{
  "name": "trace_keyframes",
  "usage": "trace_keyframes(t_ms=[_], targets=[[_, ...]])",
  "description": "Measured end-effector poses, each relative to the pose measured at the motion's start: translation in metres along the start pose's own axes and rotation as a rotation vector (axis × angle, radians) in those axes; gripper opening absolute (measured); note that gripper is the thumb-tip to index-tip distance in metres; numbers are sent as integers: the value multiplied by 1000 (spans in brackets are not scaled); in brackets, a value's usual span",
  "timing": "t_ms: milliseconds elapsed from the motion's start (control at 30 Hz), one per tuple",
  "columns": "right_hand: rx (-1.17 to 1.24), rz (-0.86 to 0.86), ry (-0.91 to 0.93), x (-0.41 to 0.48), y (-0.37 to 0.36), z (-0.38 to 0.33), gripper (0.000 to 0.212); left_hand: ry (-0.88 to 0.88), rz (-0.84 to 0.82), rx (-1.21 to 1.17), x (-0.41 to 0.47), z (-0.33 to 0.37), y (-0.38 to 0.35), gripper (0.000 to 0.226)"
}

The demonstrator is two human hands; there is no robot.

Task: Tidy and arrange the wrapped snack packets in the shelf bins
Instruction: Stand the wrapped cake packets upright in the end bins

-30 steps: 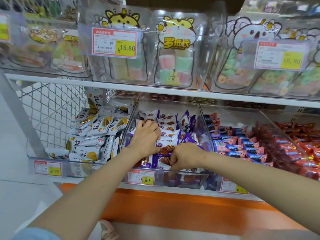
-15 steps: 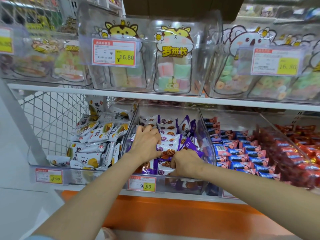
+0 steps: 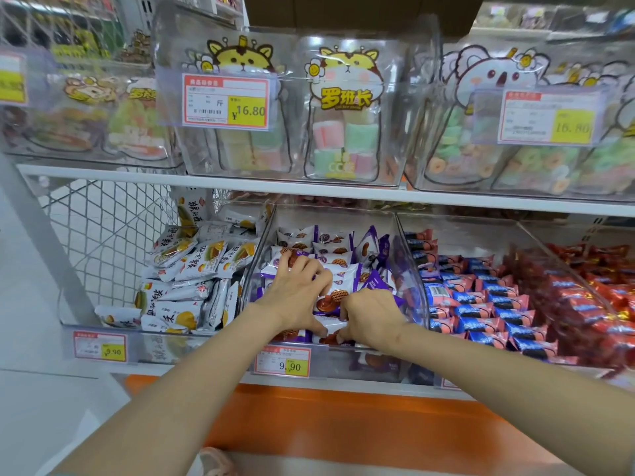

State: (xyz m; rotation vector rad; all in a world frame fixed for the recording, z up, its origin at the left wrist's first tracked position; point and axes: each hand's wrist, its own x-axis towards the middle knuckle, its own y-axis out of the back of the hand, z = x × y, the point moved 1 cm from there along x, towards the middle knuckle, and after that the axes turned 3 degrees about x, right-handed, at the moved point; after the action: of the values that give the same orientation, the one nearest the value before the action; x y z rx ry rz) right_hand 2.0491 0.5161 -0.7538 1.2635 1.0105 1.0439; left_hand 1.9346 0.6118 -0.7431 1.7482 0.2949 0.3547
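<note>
A clear middle bin [image 3: 410, 266] on the lower shelf holds several purple-and-white snack packets [image 3: 331, 242] printed with brown biscuits. Both of my hands are inside it, close together near the front. My left hand [image 3: 296, 294] lies over the pile with its fingers curled round packets and its thumb reaching down to the front row. My right hand [image 3: 371, 314] is balled up just to the right and grips packets at the bin's front edge. The packets under both hands are mostly hidden.
A left bin holds white packets with a burger picture [image 3: 192, 264]. To the right sit blue-and-pink packets [image 3: 481, 298] and red packets [image 3: 591, 297]. Clear bins of soft sweets [image 3: 343, 142] fill the shelf above. Price tags [image 3: 282, 362] hang along the front, above an orange ledge [image 3: 309, 424].
My left hand has slid from the back of the pile toward the front, and the two hands have drawn closer together over the front packets.
</note>
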Motion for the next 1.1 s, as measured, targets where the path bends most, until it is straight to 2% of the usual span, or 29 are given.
trace_keyframes(t_ms=[167,267,300,333,433,500,600,700,800,933,1033,1100], targets=[[69,11,30,-4,9,6,41,47,16,79,5,8,-4,69],[229,326,-1,-7,23,17,31,66,33,98,5,7,-6,75],[248,384,0,-6,26,19,31,75,45,93,5,7,-6,77],[224,368,-2,-3,27,18,36,83,57,85,5,7,-7,80],[124,170,-51,7,23,14,50,108,67,65,4,8,-8,99],[139,124,-83,10,22,12,53,126,75,53,3,8,-8,107],[217,127,-100,11,26,9,44,137,94,48,2,7,-9,111],[397,112,-173,7,40,12,30,151,99,34,1,6,-9,113],[527,102,-263,-2,63,24,32,161,103,30,2,6,-8,118],[682,-80,-329,-19,78,31,32,127,52,25,1,4,-5,123],[842,-165,-318,-24,66,22,30,96,23,-82,-1,-8,3,114],[867,-193,-291,-24,52,12,29,76,29,-155,-3,-16,10,91]])
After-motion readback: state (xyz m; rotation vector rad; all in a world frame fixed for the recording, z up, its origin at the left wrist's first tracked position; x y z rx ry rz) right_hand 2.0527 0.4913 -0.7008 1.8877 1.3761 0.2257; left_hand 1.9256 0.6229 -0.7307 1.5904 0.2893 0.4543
